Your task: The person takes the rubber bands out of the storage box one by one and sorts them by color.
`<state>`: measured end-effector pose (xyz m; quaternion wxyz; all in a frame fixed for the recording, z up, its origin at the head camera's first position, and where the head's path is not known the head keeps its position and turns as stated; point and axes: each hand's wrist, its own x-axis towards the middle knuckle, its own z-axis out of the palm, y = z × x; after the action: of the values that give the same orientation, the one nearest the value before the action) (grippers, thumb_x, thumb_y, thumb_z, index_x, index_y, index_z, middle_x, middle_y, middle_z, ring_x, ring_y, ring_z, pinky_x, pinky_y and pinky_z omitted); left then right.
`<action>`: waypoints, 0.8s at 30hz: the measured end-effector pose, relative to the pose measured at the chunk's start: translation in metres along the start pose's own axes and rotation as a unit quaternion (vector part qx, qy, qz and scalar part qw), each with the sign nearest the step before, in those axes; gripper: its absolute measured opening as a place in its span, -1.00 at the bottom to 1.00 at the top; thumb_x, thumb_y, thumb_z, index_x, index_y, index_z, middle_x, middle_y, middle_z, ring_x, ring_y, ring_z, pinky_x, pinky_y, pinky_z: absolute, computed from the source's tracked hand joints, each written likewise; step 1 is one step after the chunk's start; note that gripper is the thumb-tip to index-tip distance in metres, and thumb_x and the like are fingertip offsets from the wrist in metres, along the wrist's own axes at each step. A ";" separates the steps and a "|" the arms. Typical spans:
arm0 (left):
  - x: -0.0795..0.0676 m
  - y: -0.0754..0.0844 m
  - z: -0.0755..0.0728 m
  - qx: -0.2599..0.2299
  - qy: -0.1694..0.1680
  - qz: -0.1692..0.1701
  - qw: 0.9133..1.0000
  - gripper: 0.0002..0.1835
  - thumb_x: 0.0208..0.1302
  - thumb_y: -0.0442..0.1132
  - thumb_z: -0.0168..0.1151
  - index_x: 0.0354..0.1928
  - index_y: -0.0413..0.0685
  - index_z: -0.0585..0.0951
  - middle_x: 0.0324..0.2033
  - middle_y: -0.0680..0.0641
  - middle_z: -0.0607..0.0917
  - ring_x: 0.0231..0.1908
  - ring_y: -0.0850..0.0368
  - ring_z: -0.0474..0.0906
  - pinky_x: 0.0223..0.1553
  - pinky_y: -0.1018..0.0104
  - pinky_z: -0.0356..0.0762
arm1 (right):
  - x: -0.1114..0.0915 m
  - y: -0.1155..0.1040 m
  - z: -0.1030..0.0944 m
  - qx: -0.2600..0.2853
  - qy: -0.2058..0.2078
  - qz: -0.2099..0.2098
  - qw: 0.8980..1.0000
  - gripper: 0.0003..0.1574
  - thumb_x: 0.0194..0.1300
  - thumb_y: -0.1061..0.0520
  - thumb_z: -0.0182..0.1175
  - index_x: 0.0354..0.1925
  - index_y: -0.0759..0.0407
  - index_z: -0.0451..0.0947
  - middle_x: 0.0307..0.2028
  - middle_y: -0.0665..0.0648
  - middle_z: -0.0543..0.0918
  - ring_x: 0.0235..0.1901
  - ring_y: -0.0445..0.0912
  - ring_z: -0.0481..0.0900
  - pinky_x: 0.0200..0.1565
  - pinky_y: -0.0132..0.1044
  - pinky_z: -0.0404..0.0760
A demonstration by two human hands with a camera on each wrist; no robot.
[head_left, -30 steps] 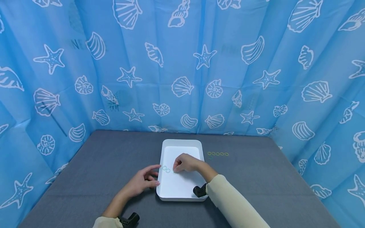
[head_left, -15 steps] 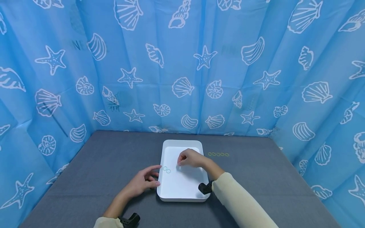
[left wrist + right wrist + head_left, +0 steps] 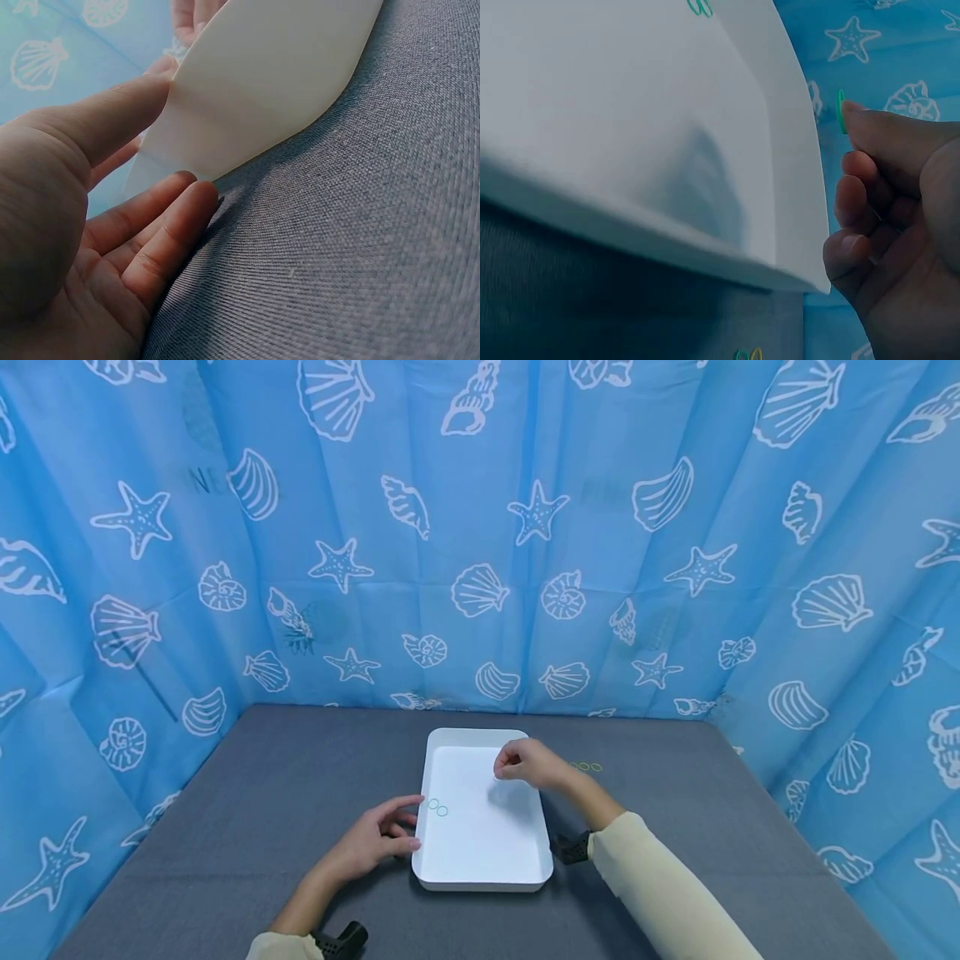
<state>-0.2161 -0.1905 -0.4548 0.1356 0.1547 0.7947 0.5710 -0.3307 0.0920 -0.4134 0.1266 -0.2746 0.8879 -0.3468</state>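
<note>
A white tray (image 3: 480,886) stands in front of me on the grey cloth. My right hand (image 3: 530,763) is raised over its right side, pinching a thin green rubber band (image 3: 841,112) between thumb and forefinger, as the right wrist view shows. Two small green rubber bands (image 3: 442,811) lie side by side in the tray near the left wall. Beside that wall, my left hand (image 3: 367,839) touches the tray's outside with relaxed fingers. In the left wrist view, its fingertips (image 3: 201,196) rest at the tray's lower side.
Yellow rubber bands (image 3: 596,767) lie in a row on the grey cloth (image 3: 660,827) right of the tray, partly hidden behind my right hand. A green band (image 3: 740,355) lies near a yellow one there. A blue shell-patterned curtain (image 3: 480,635) hangs behind the table.
My right hand has lifted and moved right and away from me across the tray, from near the green bands to the right wall. My left hand has stayed put.
</note>
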 end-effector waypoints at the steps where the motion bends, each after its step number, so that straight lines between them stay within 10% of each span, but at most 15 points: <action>1: 0.000 0.000 0.000 0.001 0.000 0.000 1.000 -0.34 0.03 -0.22 0.24 0.21 -0.06 0.24 -0.08 -0.25 0.43 -0.29 -0.04 0.47 -0.37 0.16 0.45 | -0.002 0.003 -0.002 -0.002 0.005 -0.001 1.000 -0.94 0.11 0.16 0.16 -0.47 0.10 0.50 -0.51 -0.01 0.49 -0.46 -0.13 0.38 -0.39 -0.29 0.40; 24: 0.012 -0.033 -0.001 -0.002 0.015 0.004 1.000 -0.36 0.01 -0.12 0.25 0.19 0.18 0.27 -0.10 -0.14 0.46 -0.30 0.02 0.48 -0.40 0.21 0.46 | -0.048 0.068 -0.010 0.045 0.200 0.054 0.977 -0.91 0.10 0.17 0.17 -0.44 0.20 0.53 -0.53 0.04 0.51 -0.56 -0.11 0.36 -0.50 -0.27 0.37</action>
<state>-0.2306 -0.1963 -0.4864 0.1216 0.1489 0.7952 0.5751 -0.3228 0.1664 -0.4513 -0.0225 -0.1455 0.8922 -0.4269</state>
